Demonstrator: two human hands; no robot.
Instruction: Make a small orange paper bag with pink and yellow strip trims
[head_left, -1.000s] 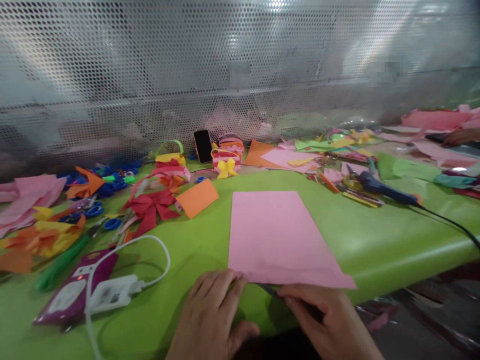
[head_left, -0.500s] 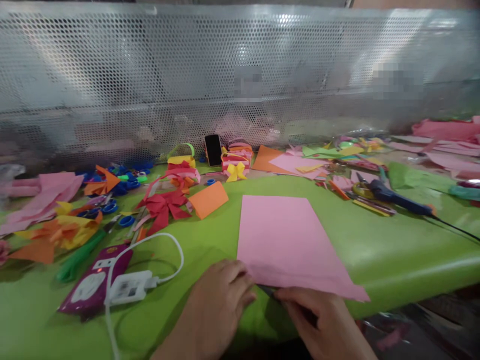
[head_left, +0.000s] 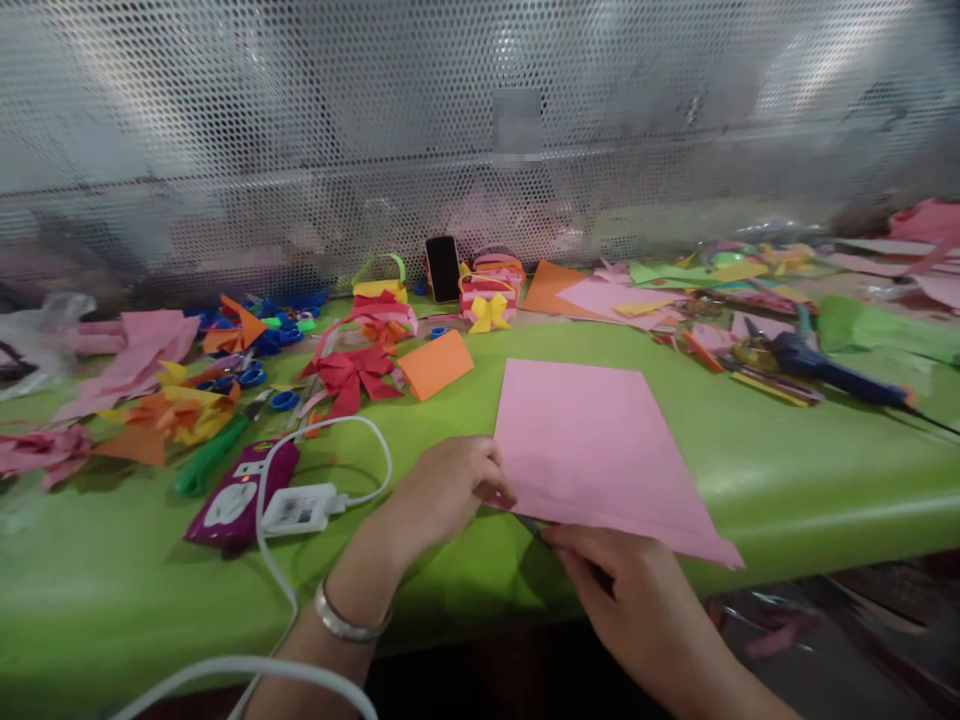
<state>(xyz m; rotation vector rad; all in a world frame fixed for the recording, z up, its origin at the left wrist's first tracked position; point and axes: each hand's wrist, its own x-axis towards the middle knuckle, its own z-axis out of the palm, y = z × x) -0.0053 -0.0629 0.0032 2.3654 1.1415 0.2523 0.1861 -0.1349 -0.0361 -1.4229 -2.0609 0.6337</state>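
Observation:
A sheet of pink paper point(head_left: 592, 440) lies on the green-covered table, its near edge bent up slightly along a crease. My left hand point(head_left: 454, 480) is at the sheet's near left corner, fingers curled and pinching the edge. In my right hand point(head_left: 630, 585) is a thin dark blade point(head_left: 529, 524), its tip pointing left under the near edge of the paper. Its handle is hidden in the closed fingers. Left of the sheet lie a folded orange card point(head_left: 436, 366) and a red paper bow point(head_left: 352, 375).
A purple power bank point(head_left: 244, 500) and white adapter point(head_left: 300, 510) with a looping cable lie left of my left arm. On the right rests a blue glue gun point(head_left: 832, 370). Small paper baskets point(head_left: 491, 290) and a phone point(head_left: 442, 268) stand before the perforated metal panel point(head_left: 337, 130).
The view has tilted down, so everything sits higher in the picture. My left hand has closed its fingers on the paper's near left corner. The right hand keeps its hold on the blade.

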